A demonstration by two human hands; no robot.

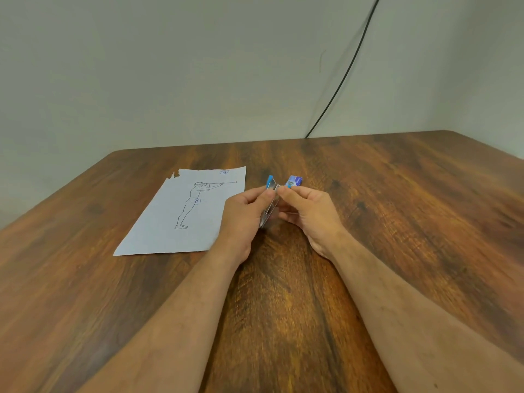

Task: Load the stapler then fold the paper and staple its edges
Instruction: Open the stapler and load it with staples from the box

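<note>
A small metal stapler with a blue end stands tilted above the table, and my left hand grips it from the left. My right hand pinches at its upper part, right beside my left thumb. What sits between those fingertips is too small to tell. Just behind my right fingers a small blue staple box lies on the table. A white sheet of paper with a line drawing of a standing figure lies flat to the left, its far left corner torn.
The brown wooden table reaches to a pale wall at the back. A black cable runs down the wall to the table's far edge.
</note>
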